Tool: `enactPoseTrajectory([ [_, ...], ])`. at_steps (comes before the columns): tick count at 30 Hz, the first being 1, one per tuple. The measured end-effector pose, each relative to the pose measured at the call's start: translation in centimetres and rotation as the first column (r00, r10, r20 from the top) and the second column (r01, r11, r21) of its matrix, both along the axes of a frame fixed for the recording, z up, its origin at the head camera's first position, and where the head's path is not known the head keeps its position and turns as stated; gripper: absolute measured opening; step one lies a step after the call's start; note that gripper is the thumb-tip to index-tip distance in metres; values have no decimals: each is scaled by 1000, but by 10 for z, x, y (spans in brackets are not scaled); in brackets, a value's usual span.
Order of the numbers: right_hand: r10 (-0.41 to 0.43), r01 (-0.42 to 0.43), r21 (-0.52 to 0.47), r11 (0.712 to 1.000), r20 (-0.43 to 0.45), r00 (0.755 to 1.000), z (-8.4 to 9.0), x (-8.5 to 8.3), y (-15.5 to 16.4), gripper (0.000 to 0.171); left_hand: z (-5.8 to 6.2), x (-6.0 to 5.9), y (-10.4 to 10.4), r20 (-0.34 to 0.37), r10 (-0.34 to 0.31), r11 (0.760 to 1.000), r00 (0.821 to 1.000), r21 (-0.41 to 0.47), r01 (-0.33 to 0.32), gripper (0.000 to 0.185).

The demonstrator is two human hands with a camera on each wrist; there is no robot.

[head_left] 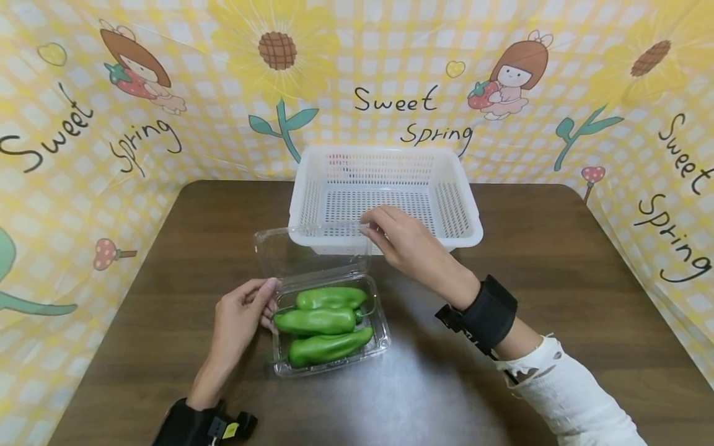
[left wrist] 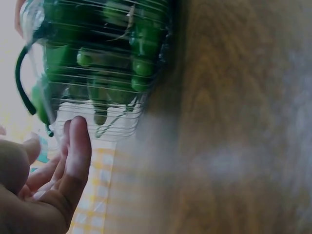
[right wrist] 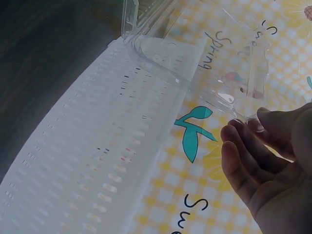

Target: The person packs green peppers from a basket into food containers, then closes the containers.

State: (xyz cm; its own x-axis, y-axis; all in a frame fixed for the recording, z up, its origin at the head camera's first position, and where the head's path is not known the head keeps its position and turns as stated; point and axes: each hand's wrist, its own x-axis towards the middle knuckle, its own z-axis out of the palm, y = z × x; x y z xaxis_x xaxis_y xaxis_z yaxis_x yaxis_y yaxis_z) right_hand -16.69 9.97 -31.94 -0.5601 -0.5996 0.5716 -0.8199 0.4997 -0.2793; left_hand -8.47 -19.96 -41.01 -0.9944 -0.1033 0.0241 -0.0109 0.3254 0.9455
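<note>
A clear plastic clamshell box (head_left: 382,337) sits on the table with its lid (head_left: 315,254) raised at the back. Long green peppers (head_left: 330,349) lie in it, three showing on top; more show through the ribbed plastic in the left wrist view. My left hand (head_left: 238,316) holds the box by its left edge, thumb at the rim and fingers (left wrist: 79,146) against the side. With thumb and fingertips, my right hand (head_left: 404,241) pinches the upper right corner of the lid. In the right wrist view, the pinched lid (right wrist: 209,97) overlaps a white basket.
Just behind the box stands the white slotted basket (head_left: 471,223), near the table's back edge. Brown wood tabletop (head_left: 558,279) extends to both sides. A yellow checked cloth (head_left: 357,37) with flowers and lettering hangs around the back and sides.
</note>
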Motion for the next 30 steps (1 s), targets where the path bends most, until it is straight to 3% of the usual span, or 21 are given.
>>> enactPoseTrajectory([
  [7,6,-6,13,1000,9,1000,2,10,10,9,10,4,-4,99,-71,994,993,91,62,62],
  [13,42,-43,8,999,38,998,0,25,17,9,20,12,-16,232,-157,984,960,122,131,75],
  [16,60,-60,11,998,53,997,-1,33,19,10,26,19,-22,298,-215,972,930,162,173,78],
  [19,88,-89,-2,996,82,993,-3,40,22,9,32,25,-27,352,-304,947,885,214,240,82],
  [22,118,-116,-22,993,130,984,-5,47,25,9,35,30,-29,377,-398,914,836,242,326,83],
  [24,126,-123,-32,992,165,978,-7,52,28,9,35,35,-30,379,-436,899,816,225,376,80],
  [27,135,-130,-38,991,197,971,-12,58,31,7,32,41,-30,393,-459,888,796,228,400,80],
  [30,151,-146,-42,988,219,964,-15,63,33,6,28,46,-30,408,-499,862,765,326,388,85],
])
